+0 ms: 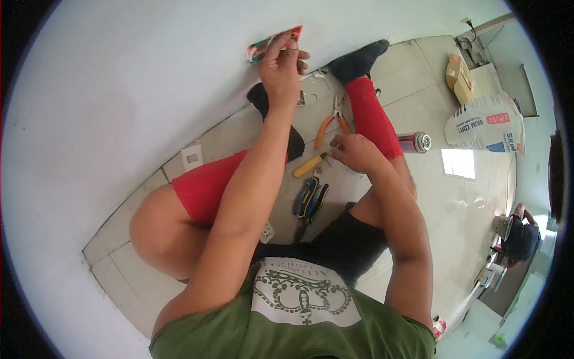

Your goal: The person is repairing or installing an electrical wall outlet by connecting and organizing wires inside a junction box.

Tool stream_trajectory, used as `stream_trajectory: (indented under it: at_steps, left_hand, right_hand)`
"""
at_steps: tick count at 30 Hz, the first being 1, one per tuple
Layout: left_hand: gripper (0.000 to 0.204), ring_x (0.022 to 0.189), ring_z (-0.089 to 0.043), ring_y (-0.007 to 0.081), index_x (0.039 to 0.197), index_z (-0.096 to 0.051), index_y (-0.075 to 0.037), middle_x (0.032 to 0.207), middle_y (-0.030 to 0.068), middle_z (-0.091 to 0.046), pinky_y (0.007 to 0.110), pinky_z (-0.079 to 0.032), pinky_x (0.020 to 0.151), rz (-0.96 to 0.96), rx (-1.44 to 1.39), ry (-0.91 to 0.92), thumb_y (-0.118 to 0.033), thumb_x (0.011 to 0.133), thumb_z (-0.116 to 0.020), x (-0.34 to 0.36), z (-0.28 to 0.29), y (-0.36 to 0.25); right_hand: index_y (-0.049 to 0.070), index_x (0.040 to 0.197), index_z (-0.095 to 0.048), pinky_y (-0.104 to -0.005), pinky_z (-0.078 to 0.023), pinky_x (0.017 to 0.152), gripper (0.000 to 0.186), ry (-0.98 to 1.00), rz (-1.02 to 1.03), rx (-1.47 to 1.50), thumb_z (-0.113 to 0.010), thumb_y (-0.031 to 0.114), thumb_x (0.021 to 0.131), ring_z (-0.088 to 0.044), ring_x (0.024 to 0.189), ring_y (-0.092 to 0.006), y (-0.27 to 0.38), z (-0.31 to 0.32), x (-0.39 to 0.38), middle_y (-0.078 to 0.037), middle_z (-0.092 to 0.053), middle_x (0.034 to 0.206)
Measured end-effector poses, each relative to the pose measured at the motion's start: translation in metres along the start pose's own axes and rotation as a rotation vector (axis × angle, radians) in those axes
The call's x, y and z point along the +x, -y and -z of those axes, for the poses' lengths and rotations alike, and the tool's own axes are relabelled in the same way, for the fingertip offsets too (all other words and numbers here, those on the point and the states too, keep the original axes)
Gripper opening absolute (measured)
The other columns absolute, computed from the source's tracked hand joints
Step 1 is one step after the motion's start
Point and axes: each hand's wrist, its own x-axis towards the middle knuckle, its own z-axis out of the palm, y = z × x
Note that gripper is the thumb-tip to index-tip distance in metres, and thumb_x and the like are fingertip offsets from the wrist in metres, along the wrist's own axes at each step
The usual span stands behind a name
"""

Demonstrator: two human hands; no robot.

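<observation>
My left hand (281, 72) is raised to an orange-rimmed box (257, 50) set in the white wall. Its fingertips are pinched together at the box opening, where green and red bits show; what they grip is too small to make out. Low over the floor, my right hand (360, 153) has its fingers curled, and anything in them is hidden. Just beyond it lie long-nose pliers (338, 110) with orange handles. A yellow-handled screwdriver (309, 165) lies to its left. Nearer me are blue-and-black pliers (306, 196) and another black-and-yellow-handled tool (320, 202).
A white wall plate (192, 157) leans near the wall's foot. Right of my leg lies a metal can (415, 143). Farther right are a white sack (487, 124) and a yellow carton (460, 79). Another person (519, 238) is at the far right.
</observation>
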Motion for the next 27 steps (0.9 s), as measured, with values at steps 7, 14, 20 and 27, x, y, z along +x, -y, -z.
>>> stream_trajectory:
  at_steps: [7,14,20,27]
  left_hand:
    - [0.020,0.058,-0.066,0.0137,0.118,-0.070,-0.004,0.088,0.0112,-0.076,0.025,-0.053,0.049,0.010,0.009,-0.098,-0.011,0.100,-0.064,0.001,-0.007,-0.005]
    - [0.016,0.054,-0.063,0.0146,0.114,-0.064,-0.010,0.089,0.0149,-0.075,0.027,-0.046,0.047,0.138,0.014,-0.051,-0.013,0.099,-0.066,-0.002,-0.019,-0.012]
    - [0.014,0.060,-0.054,0.0134,0.114,-0.064,-0.012,0.090,0.0113,-0.072,0.028,-0.039,0.052,0.272,-0.245,-0.016,-0.010,0.100,-0.064,0.002,-0.005,-0.017]
    - [0.010,0.067,-0.052,0.0132,0.108,-0.065,-0.011,0.094,0.0083,-0.070,0.029,-0.041,0.058,0.401,-0.336,0.007,-0.011,0.103,-0.057,0.010,-0.002,-0.024]
  right_hand:
    - [0.005,0.113,-0.072,-0.0454,-0.055,0.085,0.036,-0.058,0.050,0.048,-0.069,0.035,0.092,-0.072,0.092,-0.0353,-0.010,-0.008,-0.004,-0.018,-0.074,0.095]
    - [0.004,0.114,-0.072,-0.0468,-0.054,0.094,0.037,0.004,0.049,0.046,-0.070,0.033,0.091,-0.070,0.106,-0.0379,-0.010,0.000,-0.002,-0.021,-0.074,0.110]
    - [0.004,0.115,-0.073,-0.0462,-0.054,0.094,0.038,-0.019,0.058,0.079,-0.070,0.033,0.090,-0.070,0.107,-0.0379,-0.012,-0.002,-0.007,-0.021,-0.074,0.110]
    - [0.006,0.115,-0.072,-0.0457,-0.054,0.091,0.036,-0.044,0.084,0.047,-0.067,0.033,0.092,-0.071,0.101,-0.0370,-0.017,0.000,-0.011,-0.020,-0.075,0.103]
